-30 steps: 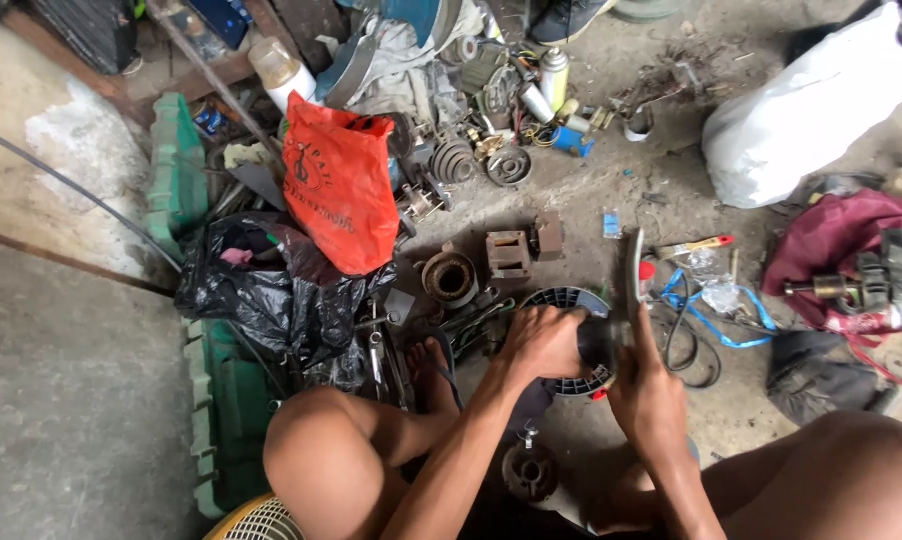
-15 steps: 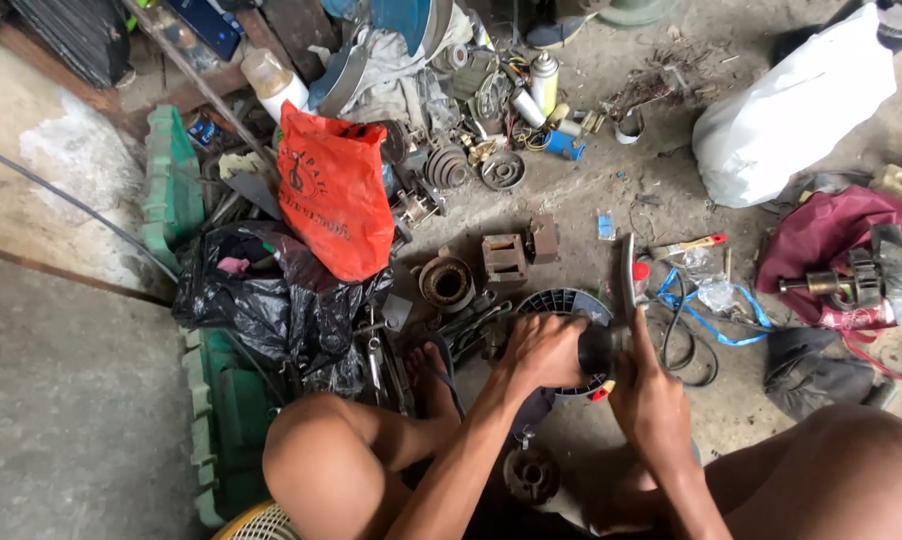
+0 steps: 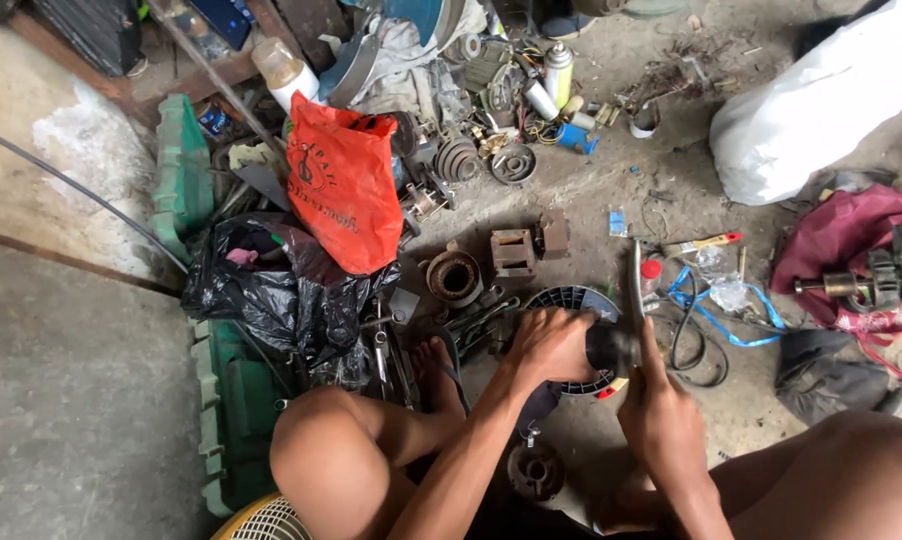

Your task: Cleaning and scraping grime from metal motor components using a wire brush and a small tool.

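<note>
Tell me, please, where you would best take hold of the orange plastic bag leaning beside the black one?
Probably at the top of the orange plastic bag, coming from above: it stands roughly upright, its gathered upper edge is free, and the black bag and metal parts crowd its lower sides.

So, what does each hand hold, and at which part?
The left hand presses on the round black ribbed part, gripping its near side. The right hand grips a metal tool by its lower end.
</note>
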